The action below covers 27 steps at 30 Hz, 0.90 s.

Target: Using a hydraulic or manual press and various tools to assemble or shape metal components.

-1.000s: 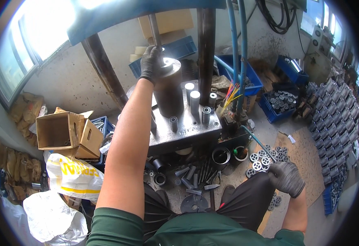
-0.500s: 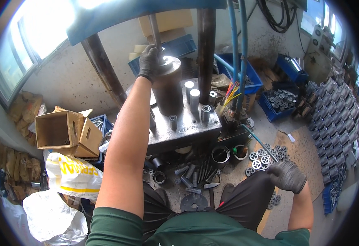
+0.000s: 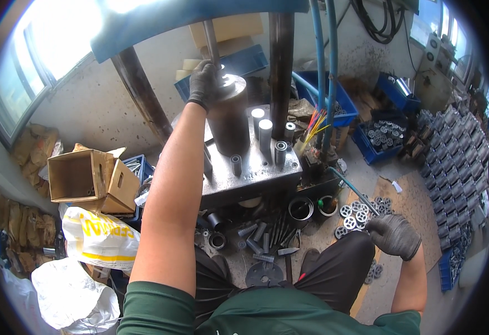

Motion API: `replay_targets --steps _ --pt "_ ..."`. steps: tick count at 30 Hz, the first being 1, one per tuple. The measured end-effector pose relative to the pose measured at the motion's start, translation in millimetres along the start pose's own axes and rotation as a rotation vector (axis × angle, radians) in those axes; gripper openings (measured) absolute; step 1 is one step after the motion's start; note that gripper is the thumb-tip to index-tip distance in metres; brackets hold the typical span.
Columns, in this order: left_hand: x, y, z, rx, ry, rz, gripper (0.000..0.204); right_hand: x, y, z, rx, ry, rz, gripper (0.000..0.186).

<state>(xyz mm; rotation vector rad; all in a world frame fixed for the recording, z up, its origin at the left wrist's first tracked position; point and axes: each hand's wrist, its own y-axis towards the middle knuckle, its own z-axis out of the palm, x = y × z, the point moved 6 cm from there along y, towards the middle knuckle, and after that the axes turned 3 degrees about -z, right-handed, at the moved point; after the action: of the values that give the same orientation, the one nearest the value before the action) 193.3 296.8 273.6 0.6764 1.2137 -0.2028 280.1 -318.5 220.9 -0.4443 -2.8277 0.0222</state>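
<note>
Gloved left hand (image 3: 204,84) grips top of steel cylinder (image 3: 229,120) on press plate (image 3: 250,173) rear edge; right hand (image 3: 394,235) closed, contents unclear; may pinch fingers.

The gloved left hand (image 3: 204,84) has slid a little leftward along the top rim of the tall dark cylinder (image 3: 229,120), baring more of its shiny cap, while the gloved right hand (image 3: 394,235) has dropped lower, farther from the round metal parts (image 3: 356,215) above it

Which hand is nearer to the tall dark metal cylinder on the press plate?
The left. The left hand rests on the top of the tall cylinder. The right hand is far from it, low on the right, over the small round metal parts on the floor.
</note>
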Motion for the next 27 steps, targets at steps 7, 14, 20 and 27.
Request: replay_targets --steps 7,14,20,27 --pt "-9.5 -8.3 0.1 -0.022 0.158 0.025 0.029 -2.3 0.6 -8.9 -0.181 0.115 0.061 0.019" --pt "-14.9 -15.6 4.7 0.003 0.053 -0.021 0.029 3.8 9.2 -23.8 -0.281 0.088 0.061 0.021" --pt "-12.8 -11.1 2.7 -0.033 0.076 0.015 0.025 2.3 25.4 -43.5 -0.407 0.002 0.010 0.020" --pt "2.9 8.7 -5.7 0.094 0.297 0.140 0.055 -4.2 11.0 4.4 0.252 -0.094 -0.065 0.013"
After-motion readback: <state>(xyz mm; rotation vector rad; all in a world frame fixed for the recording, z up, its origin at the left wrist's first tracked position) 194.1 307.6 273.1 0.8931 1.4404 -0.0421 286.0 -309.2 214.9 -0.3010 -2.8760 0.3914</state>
